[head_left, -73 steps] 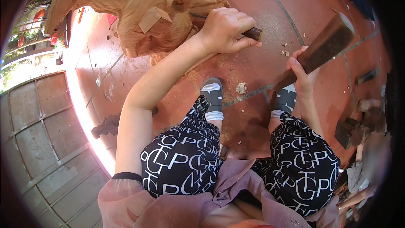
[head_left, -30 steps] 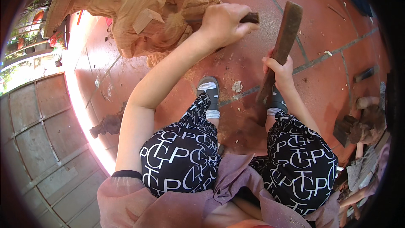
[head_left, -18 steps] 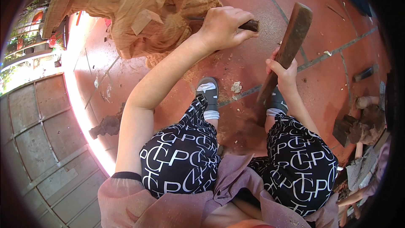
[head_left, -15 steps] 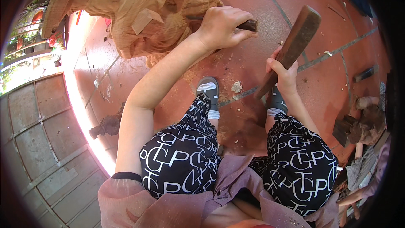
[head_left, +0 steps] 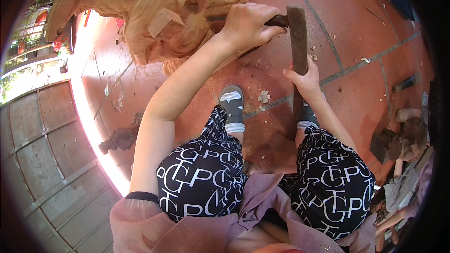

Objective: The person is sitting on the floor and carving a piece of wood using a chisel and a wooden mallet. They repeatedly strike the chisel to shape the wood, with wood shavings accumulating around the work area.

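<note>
A large wooden carving [head_left: 154,18] lies on its side at the upper left, with folds cut into its pale brown surface. My left hand [head_left: 246,26] is wrapped round a chisel [head_left: 277,21], whose dark handle end sticks out to the right. The chisel's blade side points left into the carving, and its tip is hard to make out. My right hand [head_left: 307,78] grips a long flat wooden mallet [head_left: 297,37] that stands nearly straight up the view. The mallet's upper part is against or very close to the end of the chisel handle.
Red floor tiles [head_left: 347,98] carry scattered chips, among them a pale wood scrap [head_left: 264,97] between my feet. A dark wood piece [head_left: 119,139] lies left of my legs. At the right are a short dark tool [head_left: 407,83] and a rough wood lump [head_left: 408,138].
The mallet has swung left and turned more upright, its upper part coming to the chisel's handle end. My left hand and the carving have barely shifted.
</note>
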Demonstrator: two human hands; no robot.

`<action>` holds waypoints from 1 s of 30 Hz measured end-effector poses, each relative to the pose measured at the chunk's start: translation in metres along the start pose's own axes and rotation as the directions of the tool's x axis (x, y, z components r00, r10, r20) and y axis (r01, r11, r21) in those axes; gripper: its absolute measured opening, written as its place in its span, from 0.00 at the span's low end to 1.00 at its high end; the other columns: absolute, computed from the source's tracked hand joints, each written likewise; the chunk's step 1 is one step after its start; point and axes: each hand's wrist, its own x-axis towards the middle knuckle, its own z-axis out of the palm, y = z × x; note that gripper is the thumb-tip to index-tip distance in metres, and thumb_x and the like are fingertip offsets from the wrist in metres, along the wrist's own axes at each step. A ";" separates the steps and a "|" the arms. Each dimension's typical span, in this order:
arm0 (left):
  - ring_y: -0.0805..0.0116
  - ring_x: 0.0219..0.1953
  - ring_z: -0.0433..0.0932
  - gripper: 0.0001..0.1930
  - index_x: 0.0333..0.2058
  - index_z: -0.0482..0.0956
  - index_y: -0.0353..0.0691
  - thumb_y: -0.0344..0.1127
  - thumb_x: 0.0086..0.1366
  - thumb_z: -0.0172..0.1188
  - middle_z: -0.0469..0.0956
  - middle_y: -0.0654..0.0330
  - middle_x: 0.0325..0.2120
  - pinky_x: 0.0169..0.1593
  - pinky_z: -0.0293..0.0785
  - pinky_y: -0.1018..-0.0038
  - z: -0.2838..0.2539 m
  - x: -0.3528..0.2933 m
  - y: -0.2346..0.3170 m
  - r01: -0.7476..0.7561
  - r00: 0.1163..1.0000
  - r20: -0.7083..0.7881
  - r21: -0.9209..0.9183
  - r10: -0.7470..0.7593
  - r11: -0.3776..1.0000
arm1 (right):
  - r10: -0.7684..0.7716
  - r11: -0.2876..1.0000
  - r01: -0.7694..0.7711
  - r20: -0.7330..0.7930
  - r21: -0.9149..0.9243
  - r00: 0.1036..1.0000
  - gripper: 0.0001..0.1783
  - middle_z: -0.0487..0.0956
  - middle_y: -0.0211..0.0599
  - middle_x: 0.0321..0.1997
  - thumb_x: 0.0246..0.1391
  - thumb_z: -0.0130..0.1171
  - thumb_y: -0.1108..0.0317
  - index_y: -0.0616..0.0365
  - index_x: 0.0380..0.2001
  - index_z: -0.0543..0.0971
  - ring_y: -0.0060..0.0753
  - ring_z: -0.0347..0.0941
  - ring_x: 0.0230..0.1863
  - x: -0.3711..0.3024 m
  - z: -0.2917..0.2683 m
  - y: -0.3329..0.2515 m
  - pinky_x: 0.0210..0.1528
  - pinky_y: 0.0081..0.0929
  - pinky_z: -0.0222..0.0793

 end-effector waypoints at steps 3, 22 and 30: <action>0.57 0.30 0.79 0.17 0.36 0.80 0.43 0.46 0.51 0.68 0.80 0.57 0.27 0.33 0.75 0.66 -0.001 -0.005 0.005 -0.033 0.999 0.008 -0.009 0.033 0.999 | 0.017 1.000 -0.017 -0.009 0.013 1.000 0.13 0.72 0.28 0.22 0.45 0.65 0.72 0.58 0.32 0.71 0.21 0.70 0.20 0.001 0.000 -0.001 0.24 0.21 0.66; 0.55 0.31 0.79 0.17 0.34 0.80 0.43 0.45 0.48 0.70 0.79 0.56 0.27 0.33 0.74 0.65 -0.018 0.000 0.004 -0.080 0.997 -0.013 -0.057 0.080 0.995 | -0.221 0.920 0.202 -0.018 -0.335 0.975 0.18 0.74 0.28 0.28 0.41 0.69 0.71 0.60 0.35 0.74 0.19 0.69 0.30 0.002 0.003 -0.036 0.34 0.20 0.67; 0.56 0.31 0.80 0.15 0.35 0.80 0.43 0.43 0.52 0.68 0.80 0.56 0.28 0.32 0.75 0.67 -0.011 0.003 0.001 -0.039 0.999 -0.038 0.002 0.039 0.999 | -0.081 0.946 0.078 0.004 -0.315 0.997 0.22 0.76 0.29 0.31 0.39 0.68 0.67 0.62 0.39 0.74 0.22 0.70 0.34 0.007 -0.005 -0.024 0.39 0.23 0.68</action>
